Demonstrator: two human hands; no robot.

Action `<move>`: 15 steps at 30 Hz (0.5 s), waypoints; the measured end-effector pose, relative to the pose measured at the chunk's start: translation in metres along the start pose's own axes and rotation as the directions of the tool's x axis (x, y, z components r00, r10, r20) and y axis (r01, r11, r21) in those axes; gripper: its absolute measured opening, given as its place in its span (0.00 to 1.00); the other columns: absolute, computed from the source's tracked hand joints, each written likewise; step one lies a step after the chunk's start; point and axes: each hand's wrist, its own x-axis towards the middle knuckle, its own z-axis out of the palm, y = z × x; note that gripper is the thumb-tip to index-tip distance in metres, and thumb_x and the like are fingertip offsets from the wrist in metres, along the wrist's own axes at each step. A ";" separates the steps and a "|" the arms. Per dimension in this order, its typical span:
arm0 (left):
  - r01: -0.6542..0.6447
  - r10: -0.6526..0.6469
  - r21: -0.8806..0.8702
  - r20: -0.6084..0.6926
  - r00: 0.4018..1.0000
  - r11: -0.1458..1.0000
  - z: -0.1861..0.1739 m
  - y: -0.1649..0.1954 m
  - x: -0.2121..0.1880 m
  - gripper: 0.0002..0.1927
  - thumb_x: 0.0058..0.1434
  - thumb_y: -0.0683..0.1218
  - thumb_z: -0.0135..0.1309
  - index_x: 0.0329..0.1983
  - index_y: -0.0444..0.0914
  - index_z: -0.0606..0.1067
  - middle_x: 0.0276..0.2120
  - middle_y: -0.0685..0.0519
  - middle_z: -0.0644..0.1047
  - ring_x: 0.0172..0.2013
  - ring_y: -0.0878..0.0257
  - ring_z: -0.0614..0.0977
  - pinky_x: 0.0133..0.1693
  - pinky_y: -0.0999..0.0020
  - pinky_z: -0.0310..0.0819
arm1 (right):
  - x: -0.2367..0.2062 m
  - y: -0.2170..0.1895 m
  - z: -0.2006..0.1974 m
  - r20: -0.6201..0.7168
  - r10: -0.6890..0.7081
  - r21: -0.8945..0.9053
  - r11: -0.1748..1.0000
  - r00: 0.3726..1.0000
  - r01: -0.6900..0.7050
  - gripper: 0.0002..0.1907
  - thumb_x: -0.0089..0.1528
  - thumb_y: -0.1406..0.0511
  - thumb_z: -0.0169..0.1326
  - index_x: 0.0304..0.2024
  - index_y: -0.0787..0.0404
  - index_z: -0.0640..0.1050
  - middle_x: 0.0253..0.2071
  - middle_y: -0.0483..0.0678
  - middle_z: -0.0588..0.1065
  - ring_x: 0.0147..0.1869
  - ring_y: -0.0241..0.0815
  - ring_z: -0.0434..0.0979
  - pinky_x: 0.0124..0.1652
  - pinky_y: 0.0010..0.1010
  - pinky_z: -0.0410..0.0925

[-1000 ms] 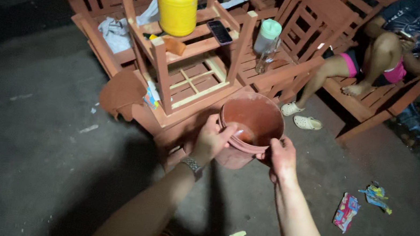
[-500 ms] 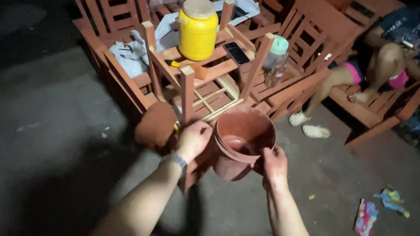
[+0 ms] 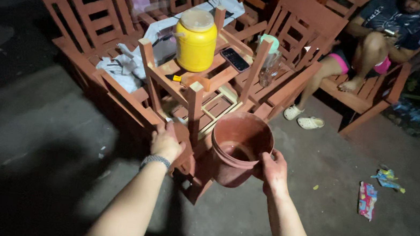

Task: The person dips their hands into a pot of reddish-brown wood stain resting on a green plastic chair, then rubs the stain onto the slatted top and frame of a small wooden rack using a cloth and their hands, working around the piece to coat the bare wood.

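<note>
A reddish-brown plastic pot [image 3: 238, 148] hangs tilted next to the corner of a red wooden table frame [image 3: 198, 105], its mouth facing me and empty inside. My right hand [image 3: 273, 171] grips the pot's right rim. My left hand [image 3: 166, 142] is off the pot, its fingers curled over the near low corner of the wooden frame; what lies under the palm is hidden. On the frame stand a yellow jug [image 3: 195, 43] with a tan lid and a dark phone [image 3: 235, 59].
Red wooden chairs [image 3: 89, 5] crowd behind the frame, with white cloth [image 3: 127, 66] draped on one. A person sits on a bench [image 3: 368, 104] at the right, pale slippers [image 3: 304, 118] below. Wrappers [image 3: 367, 198] lie on the concrete floor.
My left hand has let go of the pot's rim and moved left onto the wooden frame. The right hand alone now holds the pot, which sits lower and nearer me.
</note>
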 end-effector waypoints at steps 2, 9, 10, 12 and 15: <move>0.065 -0.063 -0.080 0.029 0.998 0.995 0.001 0.000 0.011 0.48 0.46 0.55 0.72 0.68 0.40 0.63 0.63 0.37 0.67 0.58 0.42 0.74 0.59 0.56 0.72 | 0.007 -0.004 0.002 0.006 0.005 -0.016 1.000 1.000 -0.005 0.24 0.63 0.64 0.49 0.61 0.68 0.68 0.34 0.52 0.78 0.27 0.43 0.80 0.27 0.35 0.76; -0.140 0.167 -0.238 0.096 0.981 0.961 0.004 0.023 0.035 0.25 0.47 0.52 0.68 0.48 0.40 0.80 0.48 0.43 0.80 0.51 0.49 0.80 0.53 0.58 0.74 | 0.034 -0.005 -0.005 0.014 -0.013 -0.016 1.000 1.000 0.013 0.26 0.64 0.64 0.51 0.63 0.67 0.68 0.38 0.55 0.78 0.31 0.46 0.80 0.29 0.37 0.76; -0.221 0.247 -0.307 0.048 0.968 0.926 0.010 0.031 0.039 0.24 0.47 0.51 0.67 0.47 0.38 0.80 0.48 0.42 0.80 0.50 0.49 0.80 0.52 0.59 0.74 | 0.036 -0.002 -0.009 -0.001 -0.014 -0.015 1.000 1.000 0.014 0.26 0.64 0.64 0.51 0.63 0.68 0.69 0.39 0.57 0.78 0.31 0.47 0.79 0.29 0.37 0.75; -0.288 0.332 -0.484 0.006 0.943 0.826 0.023 0.039 0.043 0.23 0.48 0.49 0.65 0.47 0.36 0.80 0.46 0.43 0.81 0.47 0.52 0.82 0.50 0.62 0.75 | 0.040 0.002 -0.019 -0.016 -0.002 -0.022 1.000 1.000 0.002 0.26 0.64 0.62 0.51 0.64 0.66 0.69 0.38 0.58 0.77 0.31 0.46 0.79 0.29 0.38 0.76; -0.141 0.352 -0.790 0.100 0.931 0.597 0.043 0.048 0.051 0.23 0.50 0.45 0.59 0.51 0.37 0.78 0.44 0.46 0.83 0.46 0.56 0.83 0.48 0.64 0.76 | 0.038 0.011 -0.030 -0.038 -0.016 0.034 0.999 0.999 0.017 0.27 0.62 0.63 0.50 0.63 0.67 0.68 0.39 0.55 0.78 0.32 0.44 0.82 0.30 0.36 0.78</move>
